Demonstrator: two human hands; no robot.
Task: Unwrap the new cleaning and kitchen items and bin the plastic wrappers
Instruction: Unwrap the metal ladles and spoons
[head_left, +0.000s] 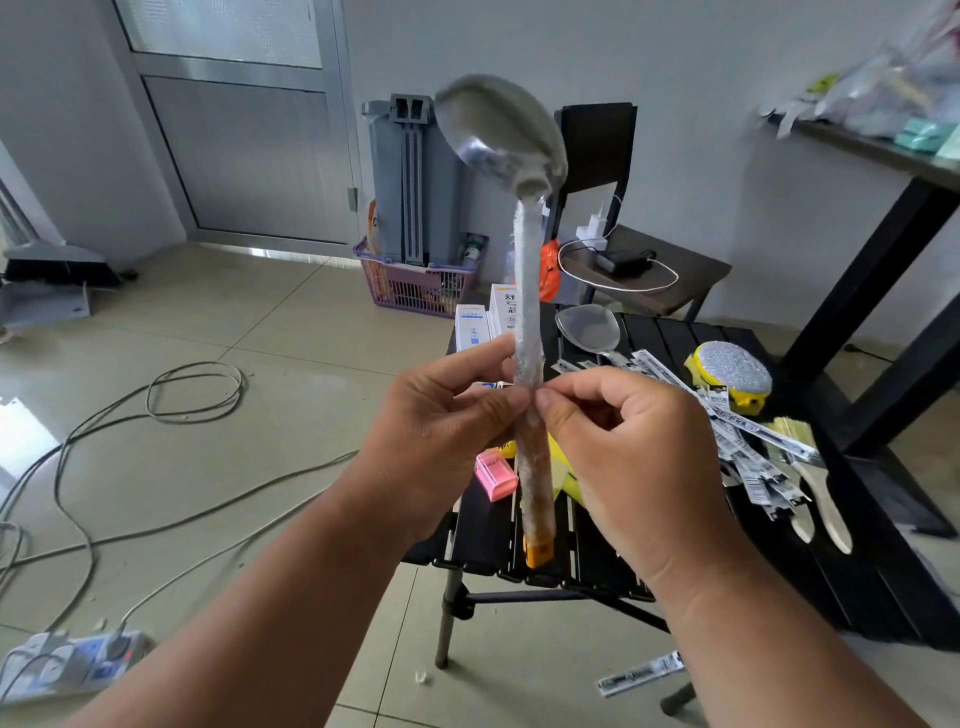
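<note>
ladle up in the air, bowl high, handle pointing down over the black folding table, and the plastic wrap clings along the whole shaft. left hand grips mid-handle to steady it; right hand comes in just beside, thumb and forefinger pinching at the film, hunting an edge by the look of it. held upright so the sleeve can peel lengthwise, i'd say. another spoon, a scrubber and brushes wait on the table, far right.
</note>
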